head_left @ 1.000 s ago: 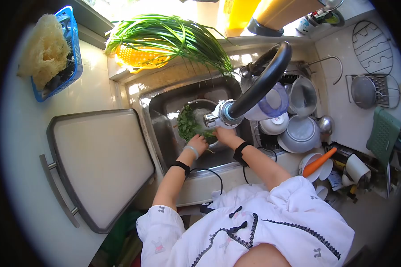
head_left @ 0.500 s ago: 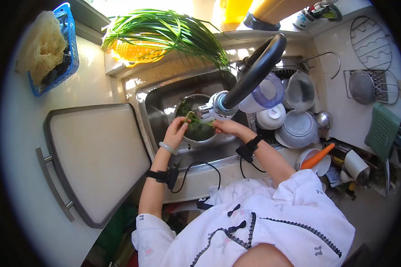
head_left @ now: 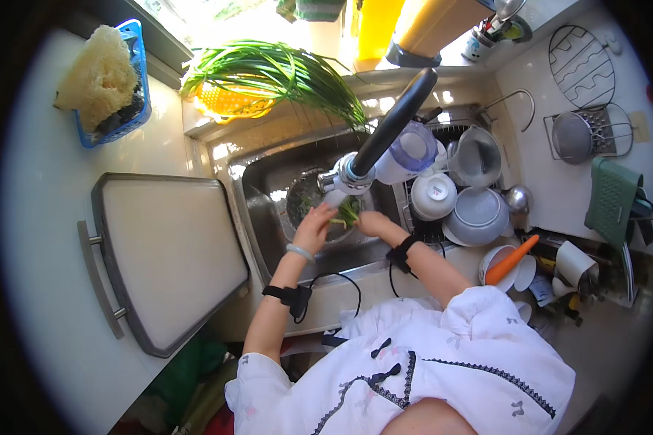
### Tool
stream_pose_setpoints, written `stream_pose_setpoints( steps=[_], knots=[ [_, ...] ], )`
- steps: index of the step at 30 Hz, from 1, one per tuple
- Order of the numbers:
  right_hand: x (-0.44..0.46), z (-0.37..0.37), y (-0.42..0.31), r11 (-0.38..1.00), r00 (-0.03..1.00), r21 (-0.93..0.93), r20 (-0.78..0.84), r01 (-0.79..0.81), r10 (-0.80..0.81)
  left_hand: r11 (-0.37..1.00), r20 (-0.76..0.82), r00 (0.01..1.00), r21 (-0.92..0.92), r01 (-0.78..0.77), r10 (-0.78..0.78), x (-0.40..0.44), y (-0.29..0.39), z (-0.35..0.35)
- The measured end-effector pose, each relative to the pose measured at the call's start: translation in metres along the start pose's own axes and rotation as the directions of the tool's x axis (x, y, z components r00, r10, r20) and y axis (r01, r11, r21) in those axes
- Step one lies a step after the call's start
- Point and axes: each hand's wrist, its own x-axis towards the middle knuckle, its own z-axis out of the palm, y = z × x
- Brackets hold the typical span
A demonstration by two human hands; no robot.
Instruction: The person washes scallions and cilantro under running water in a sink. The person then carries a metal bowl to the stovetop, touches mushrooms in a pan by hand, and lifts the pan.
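Observation:
A bunch of leafy greens [head_left: 349, 210] is between my hands, above a round metal bowl [head_left: 292, 199] in the sink [head_left: 257, 174]. My right hand [head_left: 374, 224] is closed round the stem end. On the other side, my left hand [head_left: 315, 227] has its fingers bent together against the greens, close to the water stream; its fingertips are partly hidden. The black-necked faucet [head_left: 395, 130] hangs over the bowl, its silver head [head_left: 345, 174] running water. More greens lie wet inside the bowl.
Long green stalks [head_left: 283, 69] rest on a yellow basket [head_left: 232, 101] behind the sink. To the right are a white bowl [head_left: 434, 196], metal pots [head_left: 477, 217] and an orange-handled tool [head_left: 512, 259]. A cutting board [head_left: 170, 254] lies left, near a blue basket [head_left: 144, 94].
My hands have shifted slightly, the left one moving right and down, nearer the right. The greens now sit closer together between them, and the camera view has moved a little.

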Motion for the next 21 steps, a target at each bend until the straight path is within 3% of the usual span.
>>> stream_pose_setpoints(
  steps=[1,3,4,5,7,9,11,13,15,17,19,20,21],
  knots=[
    [0.001,-0.004,-0.002,1.0,1.0,-0.007,-0.006,0.007,-0.007,1.0,-0.01,1.0,0.005,-0.003,0.003,0.003,0.004,0.0],
    [-0.014,-0.013,-0.011,0.879,0.984,0.47,0.108,0.078,-0.145,0.999,0.035,0.999,-0.016,-0.033,0.033,0.0,0.016,0.007],
    [-0.024,-0.022,-0.016,0.733,0.966,0.677,0.224,-0.06,-0.127,0.998,0.099,0.995,-0.068,0.007,0.0,-0.001,0.018,0.01],
    [-0.032,-0.034,-0.02,0.741,0.967,0.67,0.222,-0.057,-0.127,0.998,0.089,0.996,-0.07,0.004,0.003,0.0,0.022,0.012],
    [-0.044,-0.049,-0.028,0.345,0.876,0.914,0.337,-0.216,-0.344,0.976,0.065,0.997,-0.215,-0.036,0.051,0.0,0.034,0.012],
    [-0.058,-0.064,-0.033,0.32,0.839,0.919,0.354,-0.23,-0.414,0.968,0.086,0.992,-0.24,-0.068,0.091,0.004,0.048,0.0],
    [-0.064,-0.071,-0.035,0.298,0.794,0.921,0.373,-0.252,-0.48,0.981,-0.053,0.988,-0.123,-0.152,0.147,0.007,0.066,-0.007],
    [-0.065,-0.074,-0.036,0.38,0.777,0.915,0.334,-0.132,-0.534,0.97,-0.056,0.981,-0.148,-0.191,0.184,0.009,0.06,-0.009],
    [-0.081,-0.097,-0.052,0.429,0.804,0.893,0.351,-0.135,-0.479,0.957,-0.058,0.973,-0.176,-0.23,0.223,0.011,0.046,-0.011],
    [-0.082,-0.106,-0.052,0.476,0.837,0.866,0.371,-0.155,-0.403,0.978,-0.151,0.983,-0.164,-0.125,0.1,0.011,0.029,-0.01],
    [-0.073,-0.104,-0.045,0.294,0.89,0.945,0.251,-0.141,-0.38,0.868,-0.144,0.948,-0.459,0.189,-0.283,0.013,0.012,-0.012],
    [-0.072,-0.106,-0.041,0.171,0.902,0.981,0.157,-0.094,-0.403,0.867,-0.199,0.951,-0.486,0.114,-0.237,0.017,-0.009,-0.007],
    [-0.069,-0.105,-0.038,0.178,0.91,0.979,0.161,-0.099,-0.381,0.86,-0.254,0.947,-0.508,0.043,-0.197,0.02,-0.03,0.0]
  ],
)
